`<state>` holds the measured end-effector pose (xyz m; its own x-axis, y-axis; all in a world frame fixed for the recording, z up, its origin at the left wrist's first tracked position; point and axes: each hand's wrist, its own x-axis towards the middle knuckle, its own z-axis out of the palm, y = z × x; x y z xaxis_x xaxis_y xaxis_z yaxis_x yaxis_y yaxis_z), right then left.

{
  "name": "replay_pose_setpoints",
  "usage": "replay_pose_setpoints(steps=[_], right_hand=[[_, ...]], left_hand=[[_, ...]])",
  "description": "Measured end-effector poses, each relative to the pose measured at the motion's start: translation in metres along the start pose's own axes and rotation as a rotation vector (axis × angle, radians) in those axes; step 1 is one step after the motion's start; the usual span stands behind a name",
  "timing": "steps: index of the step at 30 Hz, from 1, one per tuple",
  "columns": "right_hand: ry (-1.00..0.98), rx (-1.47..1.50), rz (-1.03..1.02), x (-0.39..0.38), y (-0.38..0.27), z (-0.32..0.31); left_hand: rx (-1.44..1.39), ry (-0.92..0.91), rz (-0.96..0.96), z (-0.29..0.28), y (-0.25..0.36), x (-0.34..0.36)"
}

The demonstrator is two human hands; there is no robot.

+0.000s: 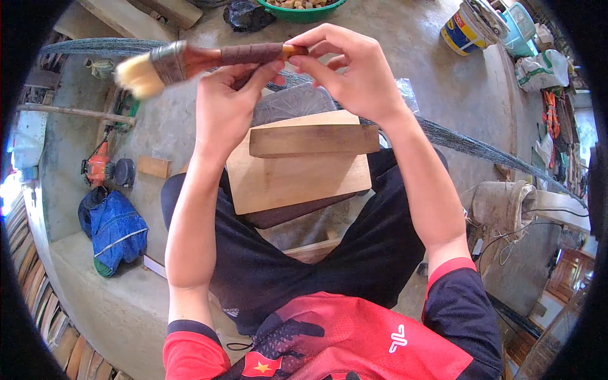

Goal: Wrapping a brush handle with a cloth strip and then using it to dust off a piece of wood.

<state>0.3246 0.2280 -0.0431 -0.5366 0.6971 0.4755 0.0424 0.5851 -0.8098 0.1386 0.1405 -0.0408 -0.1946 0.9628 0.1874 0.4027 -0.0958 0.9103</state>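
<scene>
My left hand (228, 101) and my right hand (348, 76) both grip a paintbrush (240, 56) raised above my lap. Its wide pale bristles (138, 76) point left; the handle is partly wrapped in dark brown material. My left fingers pinch the wrapped part, and my right fingers close on the handle's end. Below them, a dark wooden bar (313, 142) lies across a light wooden board (297, 183), with a dark brown board (304, 208) underneath. A grey translucent container (288, 101) is partly hidden behind these.
Around me are a long grey netted band (468, 142), a green basin of wood pieces (301, 14), buckets (465, 28), a crusted white bucket (500, 206), an orange motor tool (98, 166) and a blue tarp (117, 231) on a concrete ledge (101, 304).
</scene>
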Motion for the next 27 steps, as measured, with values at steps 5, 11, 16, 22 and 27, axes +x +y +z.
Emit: replay_pose_setpoints(steps=[5, 11, 16, 22, 27], right_hand=[[0.155, -0.066, -0.072, -0.006, -0.011, 0.018], [0.244, -0.344, -0.316, -0.012, -0.007, 0.020], [0.158, -0.411, -0.380, -0.008, -0.012, 0.005], [-0.062, 0.102, -0.022, -0.002, 0.001, -0.022], [-0.269, 0.298, 0.208, -0.004, -0.012, -0.021]], left_hand=[[-0.123, 0.138, -0.051, 0.007, 0.000, -0.001], [-0.190, 0.060, -0.111, 0.006, 0.020, -0.007], [-0.091, 0.019, -0.079, -0.001, 0.004, -0.003], [-0.085, -0.179, 0.014, -0.001, 0.010, -0.009], [0.012, -0.311, -0.056, 0.000, 0.007, -0.006]])
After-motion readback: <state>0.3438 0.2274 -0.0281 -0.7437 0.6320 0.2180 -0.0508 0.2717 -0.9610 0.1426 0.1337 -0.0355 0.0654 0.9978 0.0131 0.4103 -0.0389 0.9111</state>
